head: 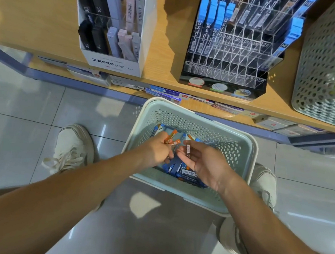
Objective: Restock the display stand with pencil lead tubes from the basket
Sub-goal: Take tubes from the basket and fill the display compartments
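A pale blue basket (240, 146) stands on the floor between my feet, holding several blue and orange-capped pencil lead tubes (181, 169). Over it, my left hand (158, 148) grips two orange-capped tubes (171, 139). My right hand (202, 161) lies palm up beside it, with one tube (188, 150) resting across its fingers. On the wooden shelf above stands the clear acrylic display stand (231, 51). Its back rows hold blue-capped tubes and many of its front slots are bare.
A white MONO graph MG box (111, 62) of lead cases stands left of the stand. A grey perforated basket (330, 60) sits at the shelf's right end. Boxed stationery (165, 93) fills the lower shelf. My shoes (74, 148) flank the floor basket on grey tiles.
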